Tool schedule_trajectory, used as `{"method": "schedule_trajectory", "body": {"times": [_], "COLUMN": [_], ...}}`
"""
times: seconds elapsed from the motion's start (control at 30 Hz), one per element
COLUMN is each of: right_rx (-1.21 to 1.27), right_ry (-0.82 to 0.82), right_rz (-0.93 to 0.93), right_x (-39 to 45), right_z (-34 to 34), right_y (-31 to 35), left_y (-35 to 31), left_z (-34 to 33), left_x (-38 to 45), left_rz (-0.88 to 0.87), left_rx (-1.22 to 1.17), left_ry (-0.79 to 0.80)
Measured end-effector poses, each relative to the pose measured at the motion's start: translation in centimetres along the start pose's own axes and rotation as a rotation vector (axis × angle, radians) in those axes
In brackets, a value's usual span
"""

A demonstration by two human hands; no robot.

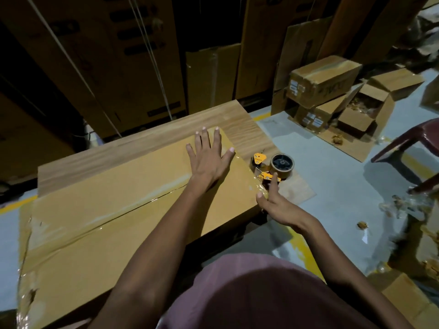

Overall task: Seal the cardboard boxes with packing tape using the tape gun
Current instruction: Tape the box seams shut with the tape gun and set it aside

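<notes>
Lying across the wooden table [142,148], one long cardboard box [133,210] carries shiny tape along its centre seam. The left hand [209,160] presses flat with fingers spread near the box's far right end, likely smoothing tape and steadying it. The right hand [273,200] curls around the one orange tape gun [273,167] just beside the box's right edge.

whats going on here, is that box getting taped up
Yes. A person presses the left hand flat on top of a large cardboard box, whose centre seam already carries a glossy tape strip. The right hand is at the box's right end, at the orange tape gun, where the tape runs over the edge.
</notes>
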State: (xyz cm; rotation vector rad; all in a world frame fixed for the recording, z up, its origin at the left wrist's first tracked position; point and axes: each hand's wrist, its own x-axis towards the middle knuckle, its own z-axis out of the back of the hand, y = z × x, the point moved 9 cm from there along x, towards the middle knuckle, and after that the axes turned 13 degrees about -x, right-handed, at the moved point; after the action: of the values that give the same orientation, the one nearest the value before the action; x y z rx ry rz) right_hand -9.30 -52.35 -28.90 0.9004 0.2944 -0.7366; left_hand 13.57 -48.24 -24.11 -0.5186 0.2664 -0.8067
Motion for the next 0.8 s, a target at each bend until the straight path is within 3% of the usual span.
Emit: {"method": "schedule_trajectory", "body": {"times": [0.1, 0.2, 0.3, 0.53, 0.67, 0.8], "right_rx": [-0.335, -0.596, -0.818, -0.961, -0.993, -1.006], "right_ry": [-0.095, -0.178, -0.161, -0.092, -0.173, -0.127], "right_rz": [-0.056, 0.029, 0.123, 0.395, 0.321, 0.291], "right_x": [1.3, 2.5, 4.8, 6.5, 6.3, 5.6], "right_z": [1.8, 3.7, 2.8, -2.6, -1.7, -3.4], "right_y": [1.3, 5.8, 10.0, 15.1, 13.8, 15.3], "left_y": [1.2, 1.7, 2.5, 7.8, 12.2, 14.7], "left_z": [0.0, 0.3, 0.4, 2.4, 4.9, 6.1], "left_x": [-1.8, -2.7, -3.9, -9.7, -14.5, -17.7], "left_rz": [0.174, 0.304, 0.382, 0.520, 0.617, 0.712], "left_rx": [0.054, 0.047, 0.047, 0.060, 0.068, 0.076], "left_ry": [-0.095, -0.140, -0.175, -0.215, -0.266, -0.270]}}
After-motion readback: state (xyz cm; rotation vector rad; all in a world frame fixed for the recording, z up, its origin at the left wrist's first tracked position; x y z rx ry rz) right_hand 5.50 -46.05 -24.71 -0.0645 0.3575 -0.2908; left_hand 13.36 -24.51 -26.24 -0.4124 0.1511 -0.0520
